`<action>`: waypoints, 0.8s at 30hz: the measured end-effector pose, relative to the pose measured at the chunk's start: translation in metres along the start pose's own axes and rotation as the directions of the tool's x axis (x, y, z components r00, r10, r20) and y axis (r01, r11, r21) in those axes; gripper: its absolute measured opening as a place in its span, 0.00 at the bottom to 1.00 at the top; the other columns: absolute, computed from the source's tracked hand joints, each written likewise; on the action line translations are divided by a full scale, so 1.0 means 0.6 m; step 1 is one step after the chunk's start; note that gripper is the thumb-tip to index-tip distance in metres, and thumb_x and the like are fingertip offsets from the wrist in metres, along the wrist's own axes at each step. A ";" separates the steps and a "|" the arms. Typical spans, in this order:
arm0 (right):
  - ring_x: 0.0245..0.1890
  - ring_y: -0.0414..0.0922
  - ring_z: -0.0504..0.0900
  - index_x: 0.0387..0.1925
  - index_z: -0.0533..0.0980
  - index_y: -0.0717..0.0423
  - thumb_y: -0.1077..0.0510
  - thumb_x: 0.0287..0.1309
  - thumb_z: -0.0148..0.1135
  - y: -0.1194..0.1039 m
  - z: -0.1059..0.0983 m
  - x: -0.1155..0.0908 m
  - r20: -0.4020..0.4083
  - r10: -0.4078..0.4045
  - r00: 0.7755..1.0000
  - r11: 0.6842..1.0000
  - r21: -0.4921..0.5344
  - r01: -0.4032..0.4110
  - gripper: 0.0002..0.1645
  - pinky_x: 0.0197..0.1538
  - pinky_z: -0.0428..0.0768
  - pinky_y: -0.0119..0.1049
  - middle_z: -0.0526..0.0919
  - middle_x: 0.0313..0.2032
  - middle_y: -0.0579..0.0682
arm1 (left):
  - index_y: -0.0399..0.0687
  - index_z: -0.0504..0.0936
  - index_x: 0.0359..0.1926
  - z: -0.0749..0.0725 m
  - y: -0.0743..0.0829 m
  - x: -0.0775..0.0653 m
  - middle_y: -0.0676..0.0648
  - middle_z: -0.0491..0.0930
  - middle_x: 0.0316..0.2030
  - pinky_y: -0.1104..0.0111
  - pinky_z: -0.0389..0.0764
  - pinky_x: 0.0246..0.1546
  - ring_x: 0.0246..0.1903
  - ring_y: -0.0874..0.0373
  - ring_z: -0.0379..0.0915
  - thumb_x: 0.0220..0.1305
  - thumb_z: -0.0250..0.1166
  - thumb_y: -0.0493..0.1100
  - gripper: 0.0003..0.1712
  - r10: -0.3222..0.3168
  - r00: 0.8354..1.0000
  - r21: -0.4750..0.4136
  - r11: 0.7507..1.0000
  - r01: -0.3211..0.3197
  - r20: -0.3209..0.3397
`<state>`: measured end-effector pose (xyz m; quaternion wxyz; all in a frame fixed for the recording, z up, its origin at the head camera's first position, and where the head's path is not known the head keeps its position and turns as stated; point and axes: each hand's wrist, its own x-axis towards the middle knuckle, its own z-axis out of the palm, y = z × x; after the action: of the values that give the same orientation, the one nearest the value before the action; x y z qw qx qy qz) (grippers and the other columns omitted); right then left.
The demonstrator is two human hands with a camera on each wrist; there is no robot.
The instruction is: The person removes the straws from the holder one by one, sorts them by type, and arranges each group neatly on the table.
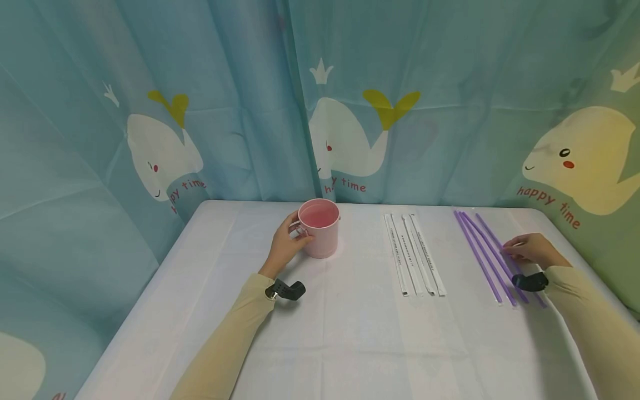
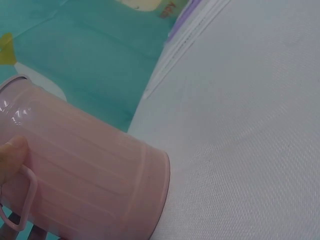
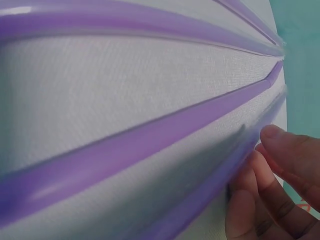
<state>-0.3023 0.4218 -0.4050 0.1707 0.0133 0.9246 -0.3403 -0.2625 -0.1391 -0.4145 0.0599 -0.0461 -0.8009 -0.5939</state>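
Observation:
A small pink bucket (image 1: 322, 236) with ribbed sides and a loop handle (image 2: 27, 200) stands near the back edge of the table. My left hand (image 1: 288, 241) grips its left side, thumb (image 2: 14, 155) on the wall and the other fingers mostly hidden behind. At the right, several purple straws (image 1: 484, 250) in clear wrappers lie slanted side by side. The outermost purple straw (image 3: 215, 182) is pinched between thumb and fingers of my right hand (image 1: 535, 249), around its upper part. In the right wrist view the other straws fan out beside it.
Several slim white printed wrappers (image 1: 412, 255) lie in a row between the bucket and the purple straws. A white cloth (image 1: 360, 344) covers the table. A blue curtain with whale prints (image 1: 250, 100) hangs directly behind the table.

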 end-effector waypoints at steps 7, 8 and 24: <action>0.27 0.32 0.79 0.49 0.68 0.83 0.60 0.63 0.54 -0.001 -0.007 -0.010 0.025 -0.013 1.000 1.000 0.017 0.013 0.25 0.34 0.84 0.27 0.82 0.29 0.42 | 0.44 0.59 0.68 0.000 -0.002 0.001 0.43 0.62 0.67 0.58 0.73 0.63 0.65 0.46 0.62 0.54 0.69 0.35 0.43 0.007 1.000 0.020 1.000 -0.007 -0.001; 0.27 0.32 0.79 0.50 0.67 0.83 0.60 0.63 0.54 -0.001 -0.009 -0.013 0.019 -0.019 1.000 1.000 0.022 0.018 0.26 0.35 0.84 0.27 0.83 0.29 0.42 | 0.44 0.59 0.68 -0.001 -0.002 0.001 0.43 0.62 0.67 0.58 0.73 0.63 0.65 0.46 0.62 0.54 0.69 0.35 0.43 0.008 1.000 0.019 1.000 -0.008 -0.001; 0.37 0.30 0.85 0.44 0.78 0.42 0.71 0.66 0.44 -0.001 -0.024 -0.098 -0.239 -0.424 0.874 0.685 0.546 0.482 0.23 0.37 0.82 0.19 0.86 0.39 0.33 | 0.46 0.59 0.69 -0.004 0.001 0.001 0.44 0.62 0.68 0.58 0.73 0.63 0.66 0.47 0.61 0.54 0.70 0.38 0.43 -0.006 1.000 0.012 1.000 0.005 0.012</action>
<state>-0.2517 0.4362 -0.3753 0.0249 -0.1472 0.7534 -0.6404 -0.2631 -0.1411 -0.4134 0.0538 -0.0471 -0.8048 -0.5892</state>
